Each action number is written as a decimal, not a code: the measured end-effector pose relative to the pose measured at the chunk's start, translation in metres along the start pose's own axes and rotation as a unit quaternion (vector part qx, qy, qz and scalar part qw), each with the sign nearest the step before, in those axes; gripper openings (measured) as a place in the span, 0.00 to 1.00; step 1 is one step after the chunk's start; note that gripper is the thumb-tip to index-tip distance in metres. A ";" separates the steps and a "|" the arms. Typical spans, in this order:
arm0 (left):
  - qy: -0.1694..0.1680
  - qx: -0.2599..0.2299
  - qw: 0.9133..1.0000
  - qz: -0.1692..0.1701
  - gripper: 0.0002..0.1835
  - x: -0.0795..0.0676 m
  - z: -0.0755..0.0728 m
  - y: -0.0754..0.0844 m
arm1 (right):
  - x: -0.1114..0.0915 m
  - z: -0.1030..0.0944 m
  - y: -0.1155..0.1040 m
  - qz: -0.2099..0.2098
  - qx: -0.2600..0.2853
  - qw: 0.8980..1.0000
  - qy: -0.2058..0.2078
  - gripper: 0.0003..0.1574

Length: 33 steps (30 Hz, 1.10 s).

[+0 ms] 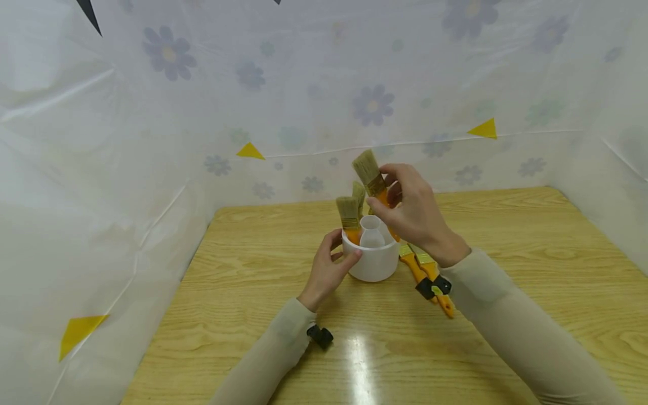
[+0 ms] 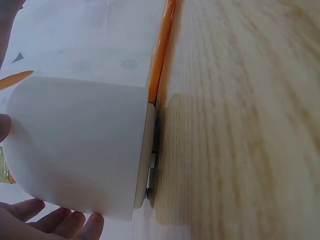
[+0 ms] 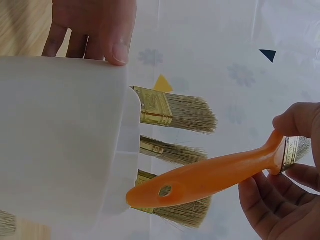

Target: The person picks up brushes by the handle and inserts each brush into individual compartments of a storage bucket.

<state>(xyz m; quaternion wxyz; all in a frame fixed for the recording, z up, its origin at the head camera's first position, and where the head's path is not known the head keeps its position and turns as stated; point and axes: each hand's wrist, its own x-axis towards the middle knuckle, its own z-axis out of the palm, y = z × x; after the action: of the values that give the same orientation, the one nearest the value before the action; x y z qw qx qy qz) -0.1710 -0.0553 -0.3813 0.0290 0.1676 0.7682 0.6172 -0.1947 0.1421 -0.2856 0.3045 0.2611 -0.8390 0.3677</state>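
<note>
The right hand (image 1: 412,208) grips a brush (image 1: 373,179) up near its metal band, thumb on one side and curled fingers on the other, above the right side of the white pot (image 1: 374,265). That brush tilts, bristles up and to the left, its orange handle slanting down to the pot's mouth; whether the handle's end touches the pot I cannot tell. The left hand (image 1: 331,270) holds the pot from the left, its thumb over the near edge of the rim and its fingers bent against the side. The pot stands upright on the wooden table (image 1: 243,315), with a white, vase-shaped core (image 1: 372,232) rising in its middle. Three brushes (image 3: 177,111) stand in it around the core, bristles up, as the right wrist view shows. Just right of the pot, two loose brushes (image 1: 417,272) lie side by side on the table, bristles away from the person, partly covered by black wrist gear (image 1: 425,289). A pale flowered sheet (image 1: 314,95) hangs behind the table, with yellow triangles (image 1: 250,151) on it.
</note>
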 end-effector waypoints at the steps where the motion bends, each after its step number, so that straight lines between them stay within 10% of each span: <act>1: 0.000 0.000 1.000 0.000 0.34 0.000 0.000 0.000 | 0.000 0.000 0.000 0.000 0.001 1.000 0.000 0.32; 33: -0.001 -0.007 1.000 0.012 0.33 -0.001 0.000 -0.001 | 0.004 0.017 -0.007 -0.017 0.046 0.999 0.013 0.31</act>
<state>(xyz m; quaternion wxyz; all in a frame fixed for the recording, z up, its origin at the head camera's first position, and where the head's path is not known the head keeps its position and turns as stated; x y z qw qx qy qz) -0.1702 -0.0560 -0.3828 0.0236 0.1768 0.7620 0.6226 -0.1983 0.1237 -0.2885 0.3094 0.2846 -0.8123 0.4042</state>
